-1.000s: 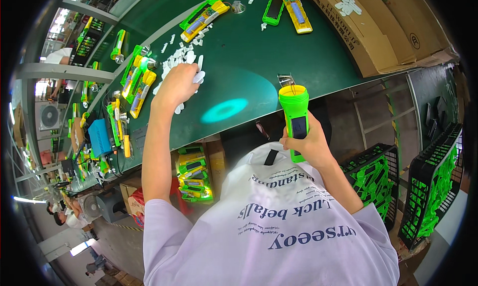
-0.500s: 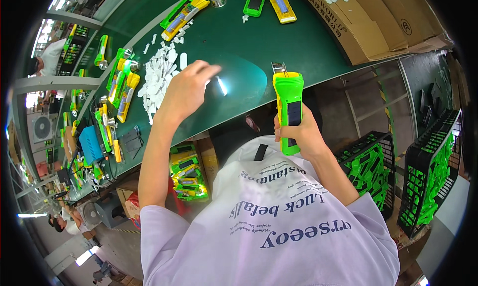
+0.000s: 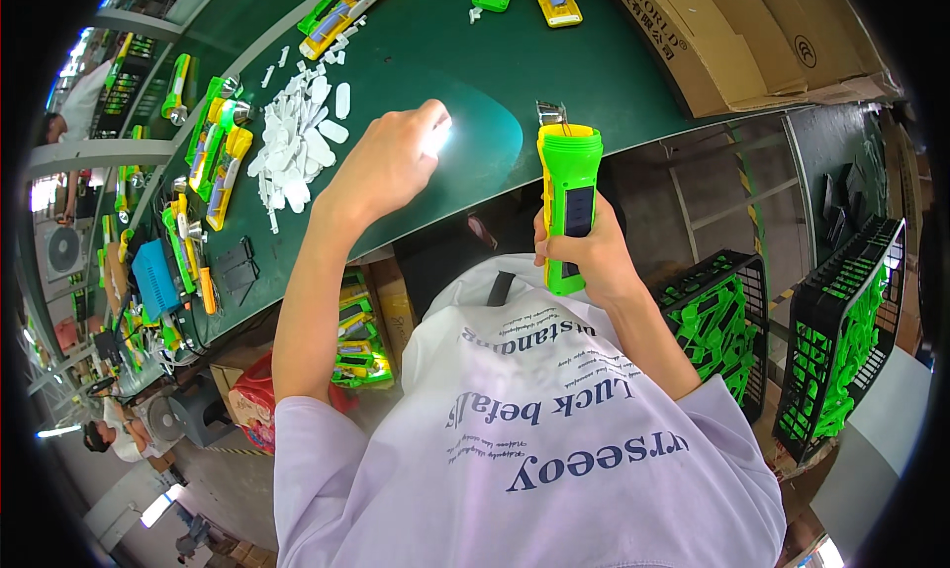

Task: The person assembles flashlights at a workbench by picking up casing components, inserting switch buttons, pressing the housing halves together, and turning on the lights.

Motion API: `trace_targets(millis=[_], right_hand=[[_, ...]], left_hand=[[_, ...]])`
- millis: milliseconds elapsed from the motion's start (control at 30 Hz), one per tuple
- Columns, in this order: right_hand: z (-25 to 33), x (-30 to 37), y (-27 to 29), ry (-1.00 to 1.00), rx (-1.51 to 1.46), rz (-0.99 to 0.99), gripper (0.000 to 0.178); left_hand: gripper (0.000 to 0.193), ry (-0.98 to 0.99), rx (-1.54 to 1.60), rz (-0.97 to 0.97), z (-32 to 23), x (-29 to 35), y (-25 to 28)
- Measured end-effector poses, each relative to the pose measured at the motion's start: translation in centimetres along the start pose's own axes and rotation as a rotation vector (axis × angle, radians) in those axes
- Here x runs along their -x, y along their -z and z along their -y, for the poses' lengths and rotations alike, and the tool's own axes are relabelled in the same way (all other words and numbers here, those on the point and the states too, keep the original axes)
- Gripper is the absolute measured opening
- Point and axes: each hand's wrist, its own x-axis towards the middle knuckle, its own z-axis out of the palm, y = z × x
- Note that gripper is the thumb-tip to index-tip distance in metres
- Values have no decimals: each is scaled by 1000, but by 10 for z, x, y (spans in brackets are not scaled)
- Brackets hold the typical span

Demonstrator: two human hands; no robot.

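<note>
My right hand [image 3: 592, 243] is wrapped round the body of a green and yellow flashlight [image 3: 571, 177]. The flashlight stands head up in front of my chest, with a dark panel on its side and a shiny metal part [image 3: 551, 114] at its open head. Over the green table my left hand [image 3: 388, 162] has its fingers pressed together. White glare at its fingertips hides whatever may be between them. Beside that hand lies a heap of small flat white pieces [image 3: 297, 142].
Flashlight halves with parts inside [image 3: 346, 12] lie at the table's [image 3: 435, 48] far side, more [image 3: 230, 177] at the left. A cardboard box [image 3: 737, 44] stands far right. Black crates [image 3: 720, 321] of green parts are at my right, a box of flashlights [image 3: 358, 335] below the table edge.
My left hand has moved slightly right, and its fingers have come to the bright spot on the table. The whole view has shifted a little. My right hand keeps its hold on the flashlight.
</note>
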Motion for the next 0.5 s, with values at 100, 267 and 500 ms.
trace_targets(millis=[100,267,500], right_hand=[[-1,0,0,-6,-24,-11,45],[-1,2,0,-12,-29,3,46],[-3,1,-5,19,22,6,48]], left_hand=[[25,170,-2,26,3,3,4],[17,11,-281,-94,11,5,12],[24,156,-181,-12,2,-9,-2]])
